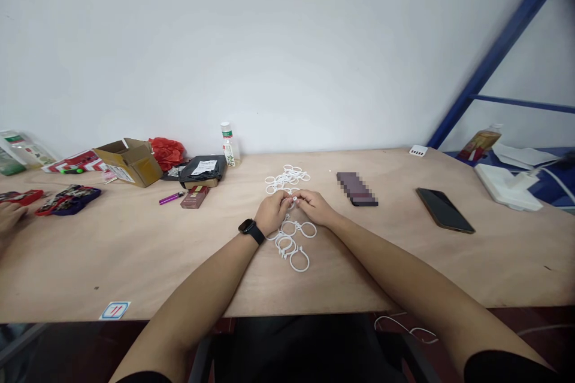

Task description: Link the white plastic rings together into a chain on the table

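Note:
My left hand (270, 213), with a black watch on its wrist, and my right hand (315, 207) meet over the middle of the table. Both are closed, fingers pinching one small white plastic ring (294, 198) between them; most of that ring is hidden by the fingers. Just beyond my hands lies a pile of similar white rings (287, 177). Nearer to me, several more white rings with small clasps (299, 260) lie loosely on the wood, some overlapping.
Right of my hands are a pixelated dark phone (357, 189) and another phone (444, 209). To the left lie a reddish box (194, 197), a purple lighter (171, 198), a black package (204, 169), a bottle (227, 145) and an open carton (130, 164). Another person's hand (9, 215) shows far left.

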`<state>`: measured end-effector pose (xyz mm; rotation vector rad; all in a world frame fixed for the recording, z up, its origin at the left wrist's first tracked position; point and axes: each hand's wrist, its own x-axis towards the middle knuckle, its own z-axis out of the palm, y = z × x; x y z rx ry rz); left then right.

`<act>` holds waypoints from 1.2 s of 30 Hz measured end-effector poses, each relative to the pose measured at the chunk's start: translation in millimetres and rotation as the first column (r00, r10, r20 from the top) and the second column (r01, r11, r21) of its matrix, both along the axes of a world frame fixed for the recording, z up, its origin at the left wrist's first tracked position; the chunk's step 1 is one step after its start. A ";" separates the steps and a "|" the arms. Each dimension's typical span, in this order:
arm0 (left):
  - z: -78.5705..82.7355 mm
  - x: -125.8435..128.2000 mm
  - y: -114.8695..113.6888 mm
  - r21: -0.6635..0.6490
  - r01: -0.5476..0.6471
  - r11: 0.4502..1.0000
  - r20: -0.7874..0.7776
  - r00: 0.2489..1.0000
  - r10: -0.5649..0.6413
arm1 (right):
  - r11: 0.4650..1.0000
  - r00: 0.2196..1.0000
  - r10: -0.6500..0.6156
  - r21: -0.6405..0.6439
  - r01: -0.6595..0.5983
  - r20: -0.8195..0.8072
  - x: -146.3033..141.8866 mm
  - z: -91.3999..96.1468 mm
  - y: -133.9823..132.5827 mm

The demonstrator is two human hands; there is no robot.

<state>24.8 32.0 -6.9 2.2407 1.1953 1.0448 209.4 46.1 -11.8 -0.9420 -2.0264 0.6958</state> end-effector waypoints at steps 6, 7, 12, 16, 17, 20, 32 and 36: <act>0.1 2.0 -2.3 0.022 0.036 0.999 -0.028 0.999 -0.035 | 1.000 0.999 -0.007 0.001 0.007 -0.041 1.5 1.1 2.4; 0.6 2.4 -2.9 0.024 0.044 0.999 -0.036 0.998 -0.043 | 1.000 0.999 -0.009 0.004 0.009 -0.032 1.9 1.0 3.0; 4.5 4.4 -6.1 0.066 0.077 0.995 -0.120 0.990 -0.068 | 1.000 0.999 -0.027 -0.008 0.027 -0.045 2.9 -3.9 7.6; 5.0 3.0 -4.5 0.105 0.043 0.994 -0.121 0.992 -0.030 | 1.000 0.995 0.004 -0.029 -0.007 -0.104 2.6 -8.0 10.7; 4.9 2.4 -3.9 0.109 0.042 0.993 -0.109 0.994 -0.030 | 1.000 0.996 -0.006 -0.014 0.004 -0.088 3.0 -8.4 11.5; 5.3 1.3 -3.8 0.087 0.073 0.994 -0.096 0.993 -0.064 | 0.989 0.991 -0.103 0.113 0.093 0.088 6.4 -9.5 15.0; -0.3 0.7 0.2 0.035 -0.072 0.997 -0.097 0.992 0.075 | 0.939 0.873 -0.339 0.187 0.290 0.350 11.6 -8.1 16.8; -5.8 -1.2 5.4 0.064 -0.121 0.991 -0.049 0.991 0.124 | 0.990 0.987 -0.139 0.025 0.138 0.080 8.8 -5.1 12.8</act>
